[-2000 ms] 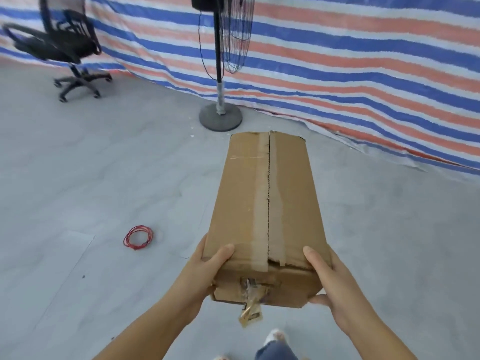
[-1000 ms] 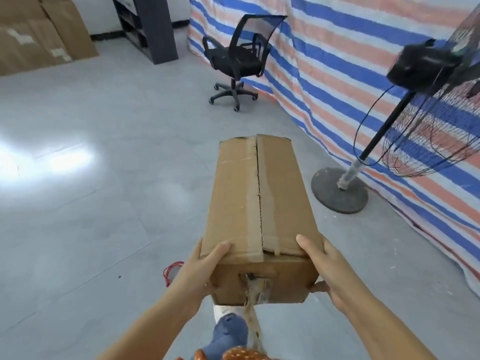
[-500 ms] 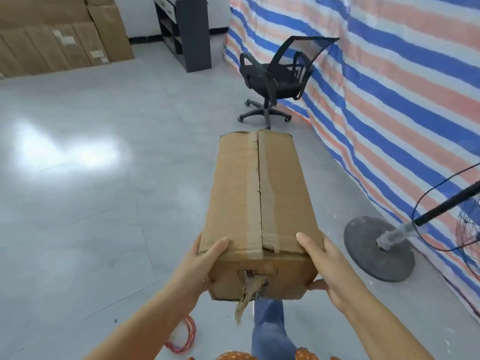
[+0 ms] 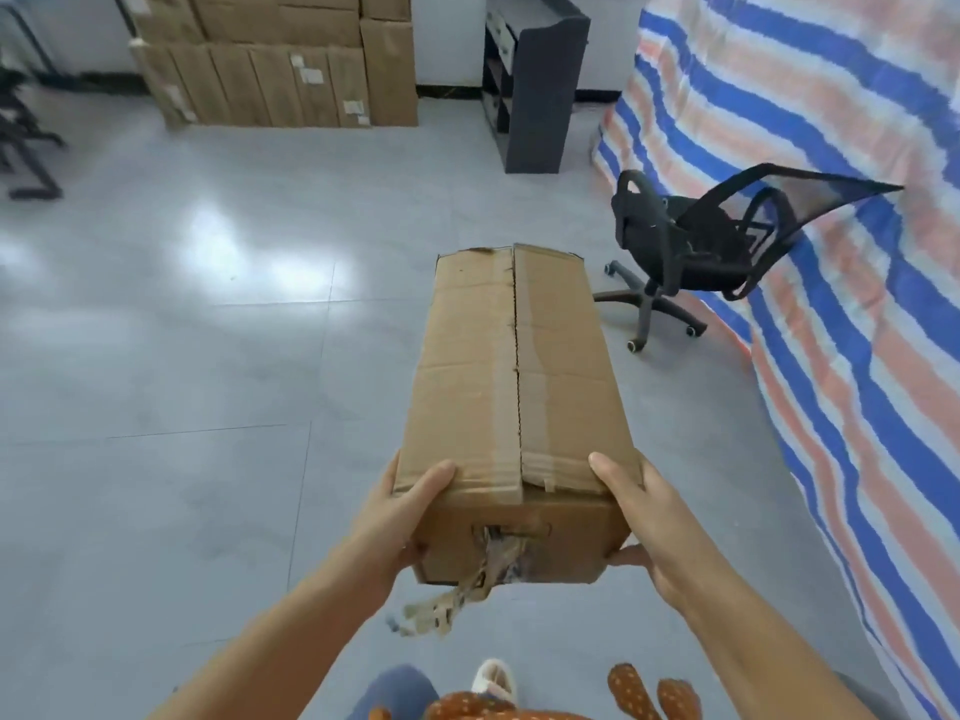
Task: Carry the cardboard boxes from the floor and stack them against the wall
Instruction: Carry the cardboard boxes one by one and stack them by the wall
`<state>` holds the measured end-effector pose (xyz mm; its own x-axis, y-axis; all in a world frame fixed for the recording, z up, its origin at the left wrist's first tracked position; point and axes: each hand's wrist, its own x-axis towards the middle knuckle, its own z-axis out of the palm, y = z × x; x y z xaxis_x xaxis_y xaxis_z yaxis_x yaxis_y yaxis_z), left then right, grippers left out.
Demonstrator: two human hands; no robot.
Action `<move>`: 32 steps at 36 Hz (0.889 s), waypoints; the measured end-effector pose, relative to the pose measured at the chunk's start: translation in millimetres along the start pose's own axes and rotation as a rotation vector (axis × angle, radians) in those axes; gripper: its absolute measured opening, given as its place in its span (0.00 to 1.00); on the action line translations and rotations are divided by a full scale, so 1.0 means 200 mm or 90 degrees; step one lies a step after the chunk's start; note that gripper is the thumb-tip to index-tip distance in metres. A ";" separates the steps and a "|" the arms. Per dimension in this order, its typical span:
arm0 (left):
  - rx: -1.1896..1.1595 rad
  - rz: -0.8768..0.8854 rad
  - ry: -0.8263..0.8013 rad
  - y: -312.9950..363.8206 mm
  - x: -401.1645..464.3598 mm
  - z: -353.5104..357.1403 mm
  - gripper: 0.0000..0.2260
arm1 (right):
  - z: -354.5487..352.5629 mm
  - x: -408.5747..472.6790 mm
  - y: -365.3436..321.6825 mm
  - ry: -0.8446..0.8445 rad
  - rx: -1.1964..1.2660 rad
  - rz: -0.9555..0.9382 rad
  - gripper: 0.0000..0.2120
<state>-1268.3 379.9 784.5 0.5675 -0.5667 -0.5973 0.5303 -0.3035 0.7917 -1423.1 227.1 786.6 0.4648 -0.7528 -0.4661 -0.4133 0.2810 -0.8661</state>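
Note:
I hold a long taped cardboard box [image 4: 514, 387] in the air, pointing away from me. My left hand [image 4: 402, 511] grips its near left corner, thumb on top. My right hand [image 4: 641, 517] grips the near right corner, thumb on top and fingers underneath. Torn tape hangs from the box's near end. Far ahead, a stack of cardboard boxes [image 4: 270, 70] stands against the white wall at the upper left.
A black office chair [image 4: 696, 252] stands to the right of the box, close to the striped tarp [image 4: 841, 226] along the right side. A dark shelf unit [image 4: 535, 85] stands beside the stack. Black metal legs [image 4: 26, 142] show at the far left. Grey tiled floor lies between.
My view has swung left: the fan and red wire coil have left the view, and the stacked boxes and shelf have come nearer. Both hands keep the same grip on the box.

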 end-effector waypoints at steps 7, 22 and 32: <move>-0.010 -0.004 0.051 0.27 0.34 0.05 0.20 | 0.06 0.45 -0.24 -0.066 -0.012 0.003 0.13; -0.018 0.011 0.045 1.11 1.45 -0.06 0.19 | 0.48 1.60 -0.93 -0.060 0.011 -0.017 0.11; -0.024 -0.006 0.073 1.60 2.04 -0.19 0.18 | 0.80 2.24 -1.35 -0.084 -0.003 0.000 0.15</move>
<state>-842.7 79.3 789.4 0.6292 -0.4721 -0.6174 0.5578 -0.2788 0.7817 -977.6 -91.7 783.3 0.5631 -0.6680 -0.4865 -0.4171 0.2785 -0.8651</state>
